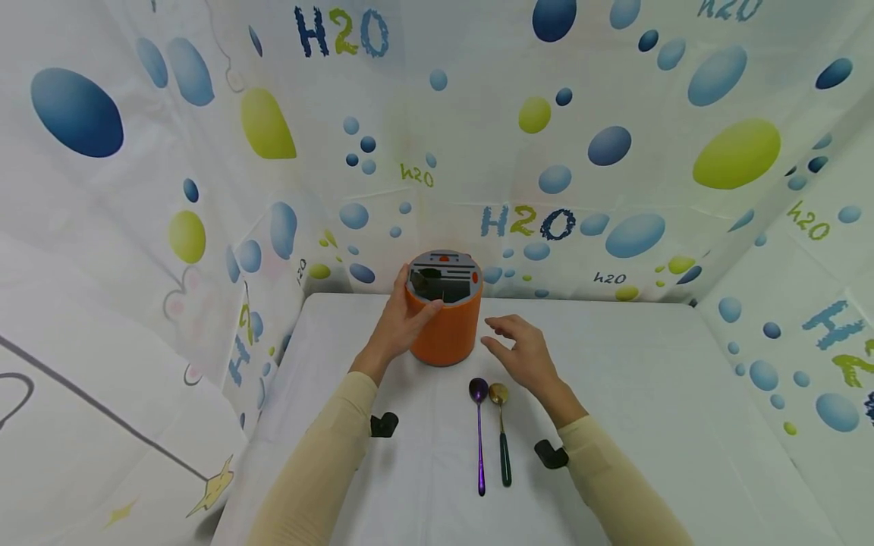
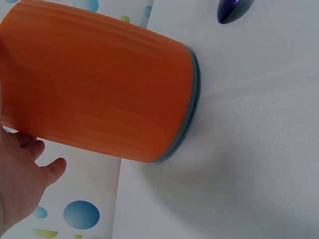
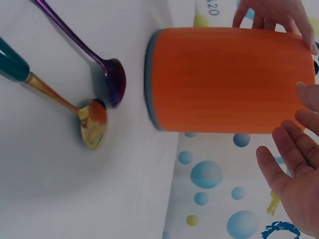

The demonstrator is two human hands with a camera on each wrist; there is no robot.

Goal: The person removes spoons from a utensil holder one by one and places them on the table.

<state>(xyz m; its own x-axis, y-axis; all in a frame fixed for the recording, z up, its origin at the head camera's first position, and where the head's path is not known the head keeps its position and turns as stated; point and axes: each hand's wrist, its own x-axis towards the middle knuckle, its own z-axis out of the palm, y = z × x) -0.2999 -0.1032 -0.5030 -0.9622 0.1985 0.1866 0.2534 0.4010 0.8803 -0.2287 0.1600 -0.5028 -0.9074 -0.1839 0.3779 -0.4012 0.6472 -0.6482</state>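
Note:
An orange cylindrical holder (image 1: 445, 334) with a grey slotted top stands upright at the back of the white table. My left hand (image 1: 399, 322) grips its upper left side, the thumb lying across the front just below the rim. In the left wrist view the orange wall (image 2: 99, 79) ends in a grey base ring. My right hand (image 1: 522, 349) is to the right of the holder, fingers loosely bent with nothing in them; the fingertips overlap the holder in the right wrist view. Nearer to me lie a purple long-handled spoon (image 1: 479, 389) and a gold spoon (image 1: 499, 394) with a green handle.
A white sheet (image 1: 464, 136) printed with blue and green bubbles and "H2O" hangs behind the table (image 1: 614, 364) and along both its sides. Both spoons lie side by side, bowls toward the holder. Small dark wrist-mounted pieces (image 1: 385, 425) project beside the forearms.

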